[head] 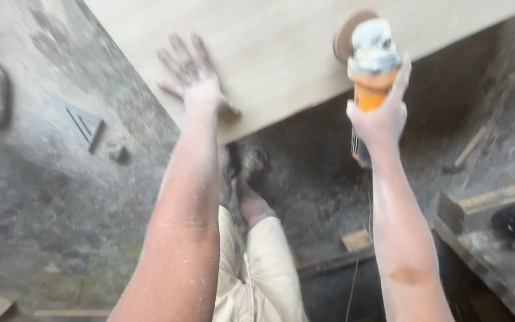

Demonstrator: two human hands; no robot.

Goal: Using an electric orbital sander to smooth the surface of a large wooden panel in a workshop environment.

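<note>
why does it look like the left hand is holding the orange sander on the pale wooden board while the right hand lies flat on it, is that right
Not quite: the hands are swapped. In the head view the right hand holds the orange sander on the pale wooden board, while the left hand lies flat on it.

The orange-bodied angle grinder [369,65], grey head thick with dust, stands tilted with its round sanding disc [348,31] flat against the pale wooden board [281,53], a broad, smooth panel slanting across the top above the dusty floor.
</note>
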